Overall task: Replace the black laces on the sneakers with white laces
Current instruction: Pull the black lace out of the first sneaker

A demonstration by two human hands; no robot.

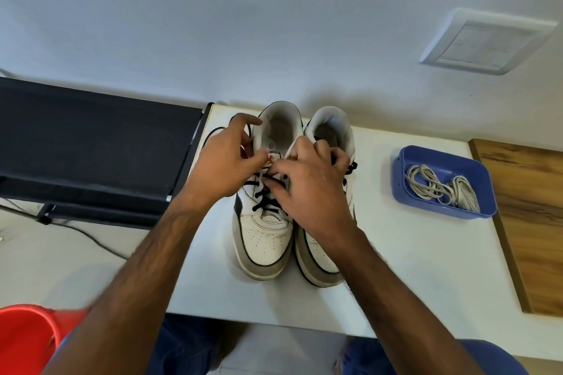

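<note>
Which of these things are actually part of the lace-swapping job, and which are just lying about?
Part of the job:
- left sneaker, black lace still threaded
- right sneaker
- white laces in the blue tray
- left hand and right hand, both working at the left sneaker's top eyelets

Just lying about:
- red bucket
- black rack
- wooden board
- wall plate
</note>
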